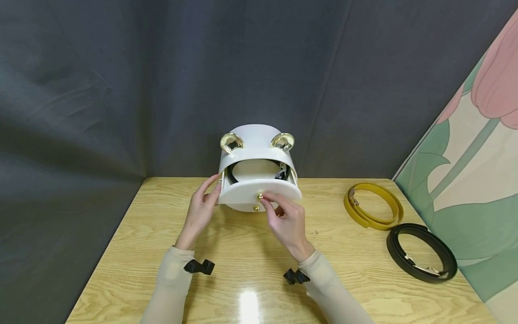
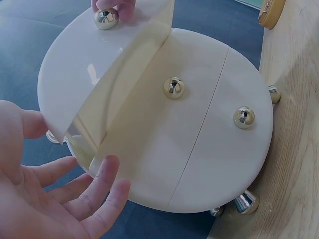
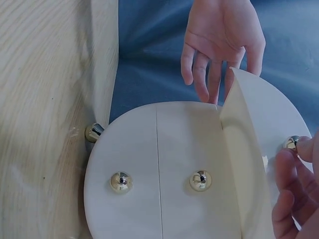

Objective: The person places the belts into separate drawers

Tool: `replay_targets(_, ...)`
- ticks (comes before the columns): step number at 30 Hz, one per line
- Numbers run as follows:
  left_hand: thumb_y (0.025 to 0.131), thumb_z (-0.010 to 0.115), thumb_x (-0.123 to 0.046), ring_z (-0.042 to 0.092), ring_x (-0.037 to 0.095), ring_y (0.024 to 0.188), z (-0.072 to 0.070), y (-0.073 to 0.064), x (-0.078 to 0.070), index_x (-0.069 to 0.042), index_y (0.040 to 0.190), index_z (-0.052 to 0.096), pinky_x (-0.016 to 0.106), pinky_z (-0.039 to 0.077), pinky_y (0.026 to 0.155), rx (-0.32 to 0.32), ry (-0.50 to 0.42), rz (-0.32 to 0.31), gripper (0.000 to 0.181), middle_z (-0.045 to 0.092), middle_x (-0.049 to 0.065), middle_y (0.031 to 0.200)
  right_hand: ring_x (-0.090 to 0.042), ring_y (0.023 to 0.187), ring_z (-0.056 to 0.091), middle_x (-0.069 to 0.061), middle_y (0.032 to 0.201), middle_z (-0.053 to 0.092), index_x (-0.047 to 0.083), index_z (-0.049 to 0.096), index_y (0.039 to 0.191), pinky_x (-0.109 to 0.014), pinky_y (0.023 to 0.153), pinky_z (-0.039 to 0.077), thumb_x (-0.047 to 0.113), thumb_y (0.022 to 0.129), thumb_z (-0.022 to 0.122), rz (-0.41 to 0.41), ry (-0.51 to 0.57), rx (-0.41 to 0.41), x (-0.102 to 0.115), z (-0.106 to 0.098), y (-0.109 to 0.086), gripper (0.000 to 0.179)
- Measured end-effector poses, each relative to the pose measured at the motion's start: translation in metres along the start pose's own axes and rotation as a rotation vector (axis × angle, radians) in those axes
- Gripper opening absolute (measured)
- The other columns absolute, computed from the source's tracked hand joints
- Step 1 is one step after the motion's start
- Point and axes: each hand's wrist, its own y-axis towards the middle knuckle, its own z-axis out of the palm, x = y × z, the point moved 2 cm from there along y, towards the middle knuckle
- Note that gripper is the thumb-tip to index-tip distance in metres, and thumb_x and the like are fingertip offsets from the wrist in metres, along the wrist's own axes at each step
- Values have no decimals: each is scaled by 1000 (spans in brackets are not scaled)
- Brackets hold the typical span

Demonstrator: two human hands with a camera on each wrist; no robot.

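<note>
A small white rounded cabinet (image 1: 256, 139) with gold knobs stands at the table's back edge. Its top drawer (image 1: 238, 193) is pulled out, and a coiled black belt (image 1: 231, 173) with a silver buckle (image 1: 281, 171) lies inside. My right hand (image 1: 288, 220) pinches the gold knob (image 2: 106, 19) of that drawer between thumb and fingers. At the cabinet's left side is my left hand (image 1: 200, 213), its fingers loosely extended and its thumb by the drawer front's corner. The middle drawer (image 2: 144, 129) and the bottom drawer (image 2: 219, 154) are closed.
On the right of the wooden table (image 1: 154, 216) lie a coiled yellow belt (image 1: 396, 209) and a coiled black belt (image 1: 449, 258). A dark curtain (image 1: 243, 67) hangs behind the cabinet. A floral panel (image 1: 477, 180) borders the right. Two gold ears (image 1: 232, 141) protrude from the cabinet's top.
</note>
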Motion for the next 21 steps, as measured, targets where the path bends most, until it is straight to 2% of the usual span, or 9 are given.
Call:
replay_targets(5, 114, 50, -32, 72, 15, 104, 0, 0, 1, -16, 161, 48, 28, 57, 92, -5, 8, 2, 49, 67, 24, 135, -5, 44, 53, -10, 92, 83, 5, 82, 102, -14, 46, 45, -2, 89, 82, 11, 18, -12, -3, 1, 2, 15)
replay_targets(9, 114, 51, -31, 71, 16, 105, 0, 0, 0, -16, 160, 49, 27, 58, 91, -13, 6, 4, 48, 65, 22, 139, -6, 44, 53, -8, 92, 83, 6, 83, 103, -14, 47, 46, 0, 91, 82, 30, 20, -11, -3, 2, 5, 14)
replay_targets(12, 114, 51, -31, 72, 19, 107, 0, -1, -1, -16, 160, 49, 34, 59, 94, -15, 2, 5, 48, 64, 21, 142, -6, 44, 54, -8, 93, 83, 6, 83, 103, -15, 47, 47, 1, 91, 82, 43, 25, -12, -3, 2, 6, 13)
replay_targets(17, 115, 49, -31, 71, 35, 116, 0, -2, -2, -15, 161, 48, 50, 59, 102, -8, -8, 5, 48, 62, 22, 147, -5, 44, 55, -10, 94, 83, 6, 83, 103, -15, 46, 46, 1, 92, 82, 63, 48, -16, -4, 4, 8, 13)
replay_targets(21, 115, 48, -28, 69, 41, 119, 1, -2, -2, -13, 161, 48, 54, 58, 104, -5, -17, 6, 48, 61, 23, 149, -5, 44, 54, -10, 93, 83, 5, 84, 103, -15, 45, 45, 1, 91, 82, 76, 62, -22, -6, 5, 9, 12)
